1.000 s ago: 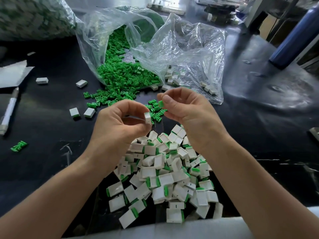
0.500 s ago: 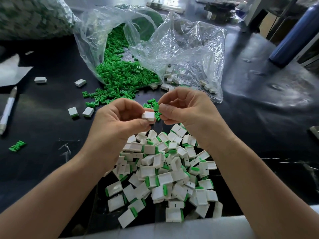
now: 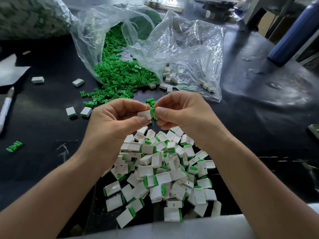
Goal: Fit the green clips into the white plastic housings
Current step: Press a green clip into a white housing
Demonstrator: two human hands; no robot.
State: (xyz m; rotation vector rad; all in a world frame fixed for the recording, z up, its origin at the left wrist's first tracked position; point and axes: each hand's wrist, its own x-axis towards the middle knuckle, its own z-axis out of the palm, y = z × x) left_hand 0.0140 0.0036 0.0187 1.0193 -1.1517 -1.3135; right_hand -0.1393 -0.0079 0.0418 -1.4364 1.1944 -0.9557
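- The setting was a small-parts assembly workshop.
- A black bench (image 3: pixel 259 118) carried bulk plastic bags (image 3: pixel 181 49) spilling green clips (image 3: pixel 117 75).
- Fitted white housings (image 3: pixel 164 169) were heaped at the near edge.
- Blurred equipment (image 3: pixel 219 6) stood behind.

On my black table (image 3: pixel 259 121), a white pen (image 3: pixel 6 109) lies at the left edge, with a white paper sheet (image 3: pixel 12 69) farther off. A blue bottle (image 3: pixel 293 33) stands far right. A clear plastic bag (image 3: pixel 186 49) lies open at far centre.

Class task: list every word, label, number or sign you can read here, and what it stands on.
No text can be read.
Some white housings bear a short black mark, not a letter.
The pen shows no legible print.
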